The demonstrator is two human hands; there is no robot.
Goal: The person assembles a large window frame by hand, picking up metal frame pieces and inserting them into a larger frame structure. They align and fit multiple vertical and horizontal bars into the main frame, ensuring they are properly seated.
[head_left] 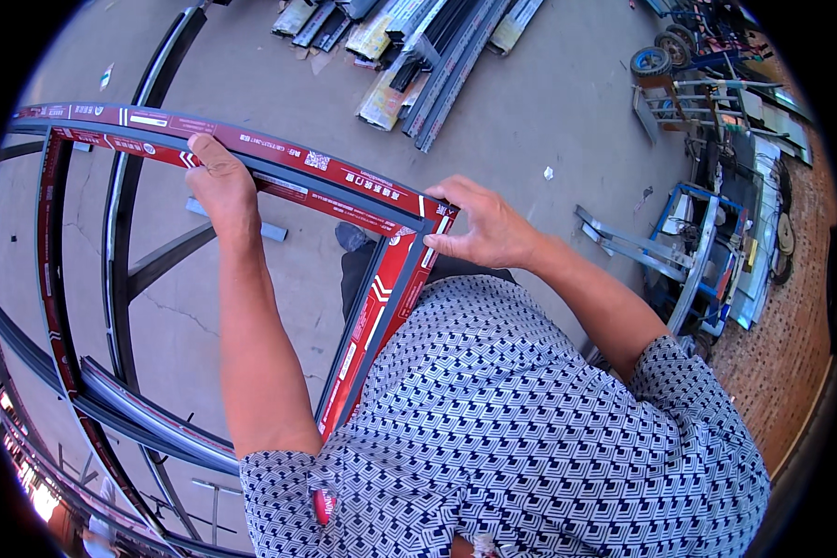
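A rectangular metal window frame (344, 191), dark grey with red printed protective film, stands in front of me. Its near side piece (370, 321) runs down beside my body. My left hand (221, 181) is closed around the long bar, thumb on top of it. At the frame's right corner, my right hand (484, 221) grips the end of the bar, with fingers over the top and thumb at the side. The undersides of both grips are hidden by the bar.
Dark metal racks (121, 232) stand at the left, under and beside the frame. Long metal profiles (437, 70) lie stacked on the concrete floor ahead. At the right are a blue metal stand (707, 246), a wheeled cart (674, 51) and scrap pieces along a brick wall (781, 372).
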